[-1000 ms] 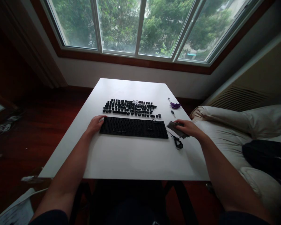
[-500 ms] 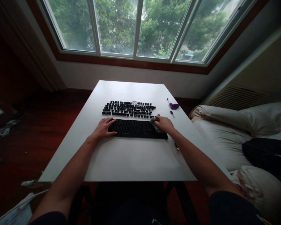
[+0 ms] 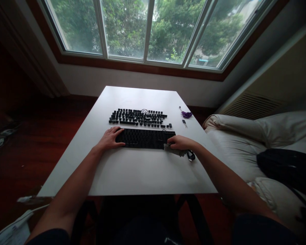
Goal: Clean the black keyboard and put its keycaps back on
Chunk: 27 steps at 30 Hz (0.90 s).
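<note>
A black keyboard (image 3: 142, 139) with its keycaps off lies on the white table (image 3: 132, 177). My left hand (image 3: 110, 139) grips its left end, thumb along the front edge and fingers toward the back corner. At the keyboard's right end, my right hand (image 3: 180, 142) is closed on a crumpled grey cloth (image 3: 173, 149), which hangs over the front right corner. Removed black keycaps (image 3: 127, 117) stand in rows just behind the keyboard.
Right of the keycaps lie a purple cloth (image 3: 186, 115) and a small brush-like tool (image 3: 184, 123). A coiled black cable (image 3: 191, 156) is near my right wrist. Beyond the table's right side is a pale sofa (image 3: 229, 139); a window (image 3: 124, 30) is ahead.
My right hand has drawn the grey cloth toward me, to the keyboard's front right corner. The black cable now shows. My left hand keeps its place on the keyboard.
</note>
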### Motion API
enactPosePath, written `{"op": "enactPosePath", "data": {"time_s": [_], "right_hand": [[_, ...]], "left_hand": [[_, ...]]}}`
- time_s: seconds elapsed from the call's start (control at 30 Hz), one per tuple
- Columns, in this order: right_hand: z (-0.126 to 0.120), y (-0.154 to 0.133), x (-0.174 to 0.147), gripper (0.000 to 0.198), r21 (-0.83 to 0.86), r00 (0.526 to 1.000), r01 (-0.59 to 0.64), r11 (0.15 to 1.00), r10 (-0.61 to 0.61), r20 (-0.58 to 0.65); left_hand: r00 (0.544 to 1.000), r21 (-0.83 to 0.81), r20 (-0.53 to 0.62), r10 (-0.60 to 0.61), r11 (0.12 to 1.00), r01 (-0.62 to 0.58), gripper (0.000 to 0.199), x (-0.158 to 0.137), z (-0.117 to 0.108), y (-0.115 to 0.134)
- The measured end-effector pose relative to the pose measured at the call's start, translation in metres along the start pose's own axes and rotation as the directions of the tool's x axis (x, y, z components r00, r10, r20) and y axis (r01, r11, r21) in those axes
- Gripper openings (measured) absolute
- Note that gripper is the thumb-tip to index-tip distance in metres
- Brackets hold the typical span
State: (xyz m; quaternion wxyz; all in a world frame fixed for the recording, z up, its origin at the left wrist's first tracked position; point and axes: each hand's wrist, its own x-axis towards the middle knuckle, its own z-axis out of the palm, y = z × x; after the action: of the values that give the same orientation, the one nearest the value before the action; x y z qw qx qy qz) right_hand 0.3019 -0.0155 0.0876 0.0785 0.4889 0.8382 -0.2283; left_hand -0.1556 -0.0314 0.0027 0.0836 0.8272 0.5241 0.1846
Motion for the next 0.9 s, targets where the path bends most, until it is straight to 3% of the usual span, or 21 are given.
{"op": "enactPosePath", "data": {"time_s": [0.07, 0.13, 0.23, 0.37, 0.5, 0.63, 0.77, 0.9], "right_hand": [[-0.002, 0.0, -0.005, 0.023, 0.042, 1.0, 0.004, 0.999, -0.004, 0.008], [-0.004, -0.001, -0.004, 0.022, 0.036, 0.994, -0.037, 0.999, 0.041, -0.103], [-0.006, -0.009, 0.005, 0.025, -0.028, 0.947, -0.076, 0.997, 0.063, -0.315], [-0.005, -0.031, 0.027, 0.029, -0.197, 0.905, -0.065, 0.978, -0.026, -0.425], [-0.003, -0.047, 0.052, 0.03, -0.334, 0.907, -0.037, 0.942, -0.109, -0.408], [0.0, -0.049, 0.07, 0.029, -0.377, 0.934, -0.045, 0.925, -0.095, -0.345], [-0.001, -0.049, 0.074, 0.034, -0.395, 0.947, -0.073, 0.916, -0.061, -0.316], [-0.007, -0.054, 0.07, 0.032, -0.444, 0.968, 0.025, 0.896, -0.133, -0.213]], "left_hand": [[1.0, 0.003, 0.002, 0.007, 1.0, -0.007, 0.09, 0.0, 0.001, -0.001], [1.0, -0.001, -0.001, 0.013, 1.0, -0.013, 0.09, 0.0, 0.001, -0.001], [1.0, -0.006, -0.011, 0.019, 1.0, -0.019, 0.09, 0.0, 0.002, -0.002], [0.999, -0.004, -0.025, 0.026, 1.0, -0.026, 0.088, -0.001, 0.002, -0.002], [0.999, -0.008, -0.03, 0.027, 1.0, -0.027, 0.088, -0.001, 0.001, -0.003], [0.998, -0.018, -0.047, 0.029, 0.999, -0.03, 0.087, -0.001, 0.001, -0.003], [0.998, -0.017, -0.056, 0.029, 0.999, -0.03, 0.087, -0.001, 0.001, -0.002], [0.998, -0.013, -0.057, 0.021, 1.0, -0.022, 0.088, -0.001, 0.0, -0.001]]}}
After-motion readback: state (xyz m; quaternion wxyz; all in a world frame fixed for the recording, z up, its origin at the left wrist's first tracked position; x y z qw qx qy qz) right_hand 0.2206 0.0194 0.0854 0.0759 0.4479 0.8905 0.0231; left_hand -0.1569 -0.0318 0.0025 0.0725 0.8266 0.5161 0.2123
